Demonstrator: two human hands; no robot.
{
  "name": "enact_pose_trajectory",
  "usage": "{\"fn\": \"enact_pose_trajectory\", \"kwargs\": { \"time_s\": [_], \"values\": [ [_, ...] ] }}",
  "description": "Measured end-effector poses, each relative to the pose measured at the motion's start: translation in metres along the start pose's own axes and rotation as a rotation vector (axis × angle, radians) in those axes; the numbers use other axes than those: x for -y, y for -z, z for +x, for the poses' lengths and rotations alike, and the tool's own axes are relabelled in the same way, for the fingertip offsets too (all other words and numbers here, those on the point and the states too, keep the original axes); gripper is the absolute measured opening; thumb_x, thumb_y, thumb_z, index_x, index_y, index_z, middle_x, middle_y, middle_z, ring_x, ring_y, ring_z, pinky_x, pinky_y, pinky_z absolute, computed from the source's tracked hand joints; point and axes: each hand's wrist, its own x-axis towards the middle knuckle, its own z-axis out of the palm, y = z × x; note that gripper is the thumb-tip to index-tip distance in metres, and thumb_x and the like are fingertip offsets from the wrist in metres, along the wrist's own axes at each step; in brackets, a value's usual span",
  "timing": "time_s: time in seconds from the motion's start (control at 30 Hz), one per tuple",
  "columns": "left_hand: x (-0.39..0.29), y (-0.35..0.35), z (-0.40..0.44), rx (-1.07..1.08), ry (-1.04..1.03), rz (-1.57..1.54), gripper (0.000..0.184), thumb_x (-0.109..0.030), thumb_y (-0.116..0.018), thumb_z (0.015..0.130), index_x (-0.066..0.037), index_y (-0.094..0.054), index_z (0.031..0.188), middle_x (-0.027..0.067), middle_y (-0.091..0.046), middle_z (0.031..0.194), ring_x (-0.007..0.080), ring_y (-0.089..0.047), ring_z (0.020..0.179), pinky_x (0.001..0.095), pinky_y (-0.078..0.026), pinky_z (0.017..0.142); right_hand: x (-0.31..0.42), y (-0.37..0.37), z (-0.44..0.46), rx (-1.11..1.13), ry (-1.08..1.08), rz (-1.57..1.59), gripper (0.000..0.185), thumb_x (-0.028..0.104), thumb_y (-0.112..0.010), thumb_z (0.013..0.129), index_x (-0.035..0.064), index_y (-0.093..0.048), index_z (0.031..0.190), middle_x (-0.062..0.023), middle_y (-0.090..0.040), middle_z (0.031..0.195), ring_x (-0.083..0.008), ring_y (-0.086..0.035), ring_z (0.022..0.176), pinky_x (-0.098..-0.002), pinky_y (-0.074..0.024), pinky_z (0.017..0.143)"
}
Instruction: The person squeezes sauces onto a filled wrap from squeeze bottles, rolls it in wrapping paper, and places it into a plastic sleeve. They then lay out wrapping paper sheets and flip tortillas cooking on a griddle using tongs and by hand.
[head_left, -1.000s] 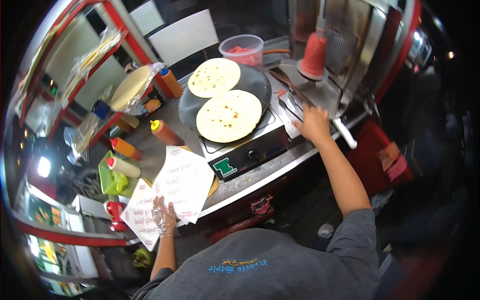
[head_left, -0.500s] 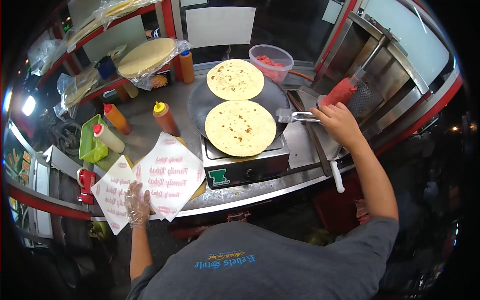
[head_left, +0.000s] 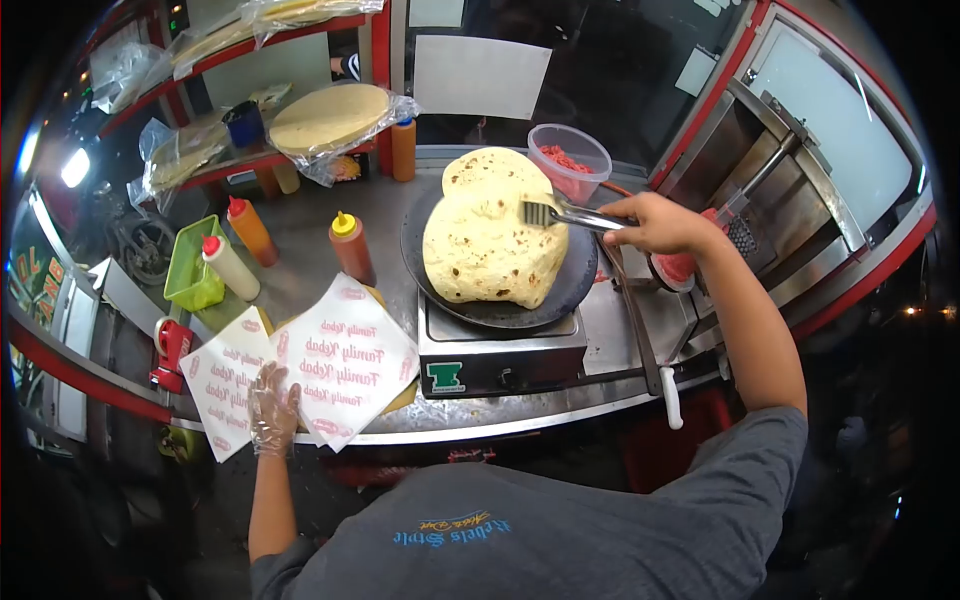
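My right hand [head_left: 655, 222] is closed round metal tongs [head_left: 580, 214], which reach left over the griddle. Their tips are at the upper part of the near flatbread [head_left: 490, 255], which is lifted and buckled and partly covers the far flatbread [head_left: 490, 168]. Both flatbreads are pale with brown spots, above a round black griddle [head_left: 582, 270]. My left hand [head_left: 273, 410], in a clear plastic glove, rests flat with fingers apart on two printed wrapping papers [head_left: 345, 370] at the counter's front edge.
Sauce bottles [head_left: 350, 248] and a green basket [head_left: 192, 265] stand to the left. A plastic tub [head_left: 570, 165] of reddish food is behind the griddle. A white-handled knife [head_left: 672, 400] lies right of the stove [head_left: 500, 365]. Stacked flatbreads [head_left: 330, 117] sit on a shelf.
The tongs have moved up and left onto the near flatbread, which has gone from flat to lifted and bent over the far one. My left hand stays on the papers.
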Motion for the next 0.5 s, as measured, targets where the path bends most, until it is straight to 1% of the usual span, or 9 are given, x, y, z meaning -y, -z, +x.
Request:
{"fn": "enact_pose_trajectory", "kwargs": {
  "time_s": [0.07, 0.1, 0.2, 0.3, 0.33, 0.4, 0.47, 0.5],
  "values": [
    [0.000, 0.003, -0.001, 0.007, -0.010, -0.001, 0.039, -0.028, -0.073, 0.097, -0.004, -0.069, 0.127, 0.0157, -0.062, 0.144, 0.0384, -0.058, 0.132, 0.0504, -0.044, 0.113, -0.041, -0.020, 0.005, -0.168, 0.152, -0.339, 0.046, 0.022, -0.076, 0.094, 0.0040, -0.069, 0.135, -0.0211, -0.076, 0.111, -0.0345, -0.074, 0.102, -0.0448, -0.0565, 0.089],
    [-0.001, 0.003, 0.000, 0.008, -0.005, -0.014, 0.039, -0.028, -0.073, 0.097, -0.004, -0.069, 0.127, 0.0155, -0.062, 0.144, 0.0383, -0.058, 0.132, 0.0505, -0.044, 0.114, -0.048, -0.035, -0.009, -0.397, 0.142, -0.489, 0.043, 0.019, -0.075, 0.092, 0.0044, -0.068, 0.132, -0.0205, -0.074, 0.113, -0.0393, -0.072, 0.102, -0.0471, -0.0569, 0.087],
    [0.003, 0.001, 0.000, 0.004, -0.013, -0.019, 0.039, -0.029, -0.073, 0.097, -0.004, -0.069, 0.128, 0.0152, -0.062, 0.144, 0.0382, -0.058, 0.132, 0.0511, -0.043, 0.116, -0.038, -0.043, -0.052, -0.566, 0.157, -0.592, 0.041, 0.014, -0.073, 0.089, 0.0058, -0.067, 0.129, -0.0176, -0.072, 0.104, -0.0364, -0.072, 0.095, -0.0473, -0.0566, 0.084],
    [-0.001, 0.005, 0.002, 0.031, 0.019, -0.024, 0.040, -0.030, -0.072, 0.098, -0.004, -0.069, 0.128, 0.0154, -0.062, 0.144, 0.0382, -0.057, 0.134, 0.0522, -0.041, 0.117, -0.029, -0.060, -0.080, -0.458, 0.306, -0.786, 0.046, 0.009, -0.074, 0.079, 0.0049, -0.068, 0.124, -0.0162, -0.069, 0.096, -0.0356, -0.071, 0.091, -0.0468, -0.0562, 0.080],
    [-0.002, 0.007, 0.003, 0.050, 0.035, -0.026, 0.041, -0.031, -0.072, 0.098, -0.005, -0.069, 0.128, 0.0156, -0.061, 0.145, 0.0381, -0.057, 0.134, 0.0526, -0.040, 0.118, -0.017, -0.076, -0.083, -0.432, 0.347, -0.809, 0.047, 0.007, -0.073, 0.078, 0.0059, -0.069, 0.125, -0.0152, -0.069, 0.097, -0.0338, -0.071, 0.088, -0.0442, -0.0563, 0.077],
    [-0.001, 0.007, 0.004, 0.051, 0.033, -0.049, 0.041, -0.032, -0.071, 0.098, -0.005, -0.068, 0.129, 0.0161, -0.061, 0.146, 0.0383, -0.056, 0.135, 0.0540, -0.040, 0.118, -0.013, -0.122, -0.068, -0.568, 0.476, -0.702, 0.046, 0.005, -0.071, 0.081, 0.0061, -0.069, 0.127, -0.0153, -0.070, 0.098, -0.0342, -0.071, 0.086, -0.0442, -0.0566, 0.077],
    [0.002, 0.006, 0.000, 0.055, 0.023, -0.051, 0.042, -0.033, -0.071, 0.098, -0.005, -0.068, 0.130, 0.0166, -0.060, 0.146, 0.0386, -0.055, 0.136, 0.0553, -0.039, 0.118, -0.004, -0.169, -0.047, -0.647, 0.492, -0.553, 0.040, 0.006, -0.070, 0.089, 0.0049, -0.068, 0.129, -0.0154, -0.070, 0.098, -0.0351, -0.070, 0.085, -0.0448, -0.0571, 0.077],
    [0.004, 0.005, -0.001, 0.054, 0.016, -0.044, 0.042, -0.033, -0.070, 0.098, -0.005, -0.068, 0.130, 0.0168, -0.060, 0.147, 0.0388, -0.055, 0.137, 0.0559, -0.038, 0.119, 0.005, -0.179, -0.040, -0.637, 0.447, -0.423, 0.040, 0.009, -0.069, 0.092, 0.0043, -0.067, 0.131, -0.0148, -0.070, 0.099, -0.0341, -0.071, 0.084, -0.0445, -0.0569, 0.077]
  ]
}}
